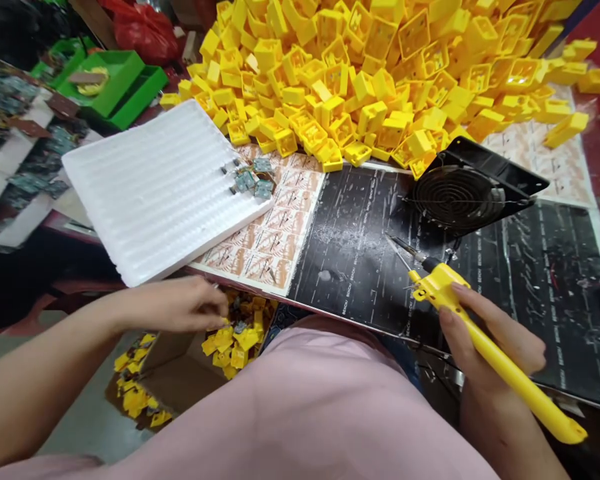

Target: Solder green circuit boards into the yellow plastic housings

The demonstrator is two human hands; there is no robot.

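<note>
My right hand (490,333) is wrapped around a yellow soldering iron (510,367), whose dark tip points up and left over the black mat. A thin metal tube lies alongside that tip. Over the table's front edge, above a cardboard box, hangs my left hand (185,305). Its fingers are curled, and I cannot make out whether anything is in them. Below it, the box (175,373) holds yellow plastic pieces (237,343). On a white foam board (165,187) to the left, several small circuit boards (250,179) with wires lie at the right edge.
A big heap of yellow plastic housings (340,87) covers the back of the table. A black fan (455,193) stands tilted on the black mat (345,233). Green trays (115,87) and a red plastic bag (145,33) are at the back left, with more circuit boards (10,100) nearby.
</note>
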